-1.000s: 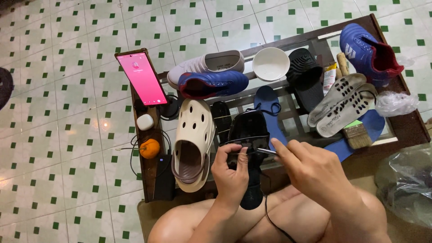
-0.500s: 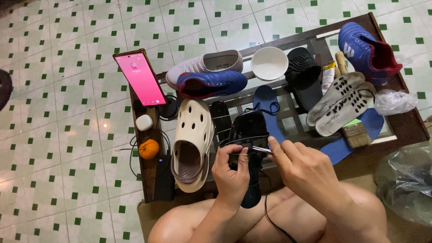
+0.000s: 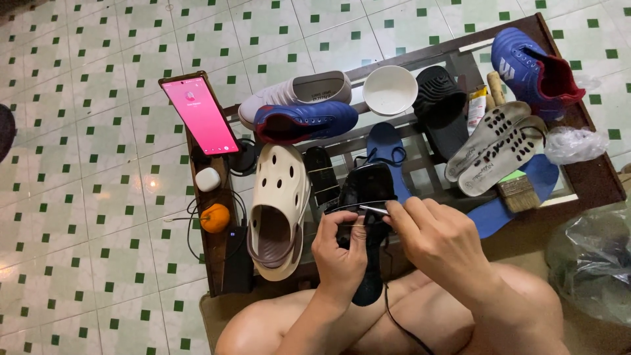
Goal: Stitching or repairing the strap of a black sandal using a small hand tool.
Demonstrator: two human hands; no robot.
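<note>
My left hand point(image 3: 340, 253) grips a black shoe point(image 3: 369, 190) from below, holding it upright over my knees at the near edge of the low table point(image 3: 598, 177). My right hand point(image 3: 434, 230) pinches a thin metal needle point(image 3: 373, 209) at the shoe's side, fingertips close to my left thumb. A dark thread point(image 3: 394, 315) hangs from the shoe down between my legs. A cream clog point(image 3: 279, 210) lies just left of my left hand.
On the table lie a white sneaker point(image 3: 296, 92), a blue sneaker point(image 3: 305, 121), a white bowl point(image 3: 390, 89), a black slide point(image 3: 442, 108), grey insoles point(image 3: 493, 144), a blue boot point(image 3: 536, 66), a brush point(image 3: 518, 192), a propped phone point(image 3: 200, 115) with a pink screen and an orange point(image 3: 215, 217). A plastic bag point(image 3: 591, 263) sits at the right.
My right hand has drawn slightly left toward the shoe with the needle. The left hand and shoe stay put.
</note>
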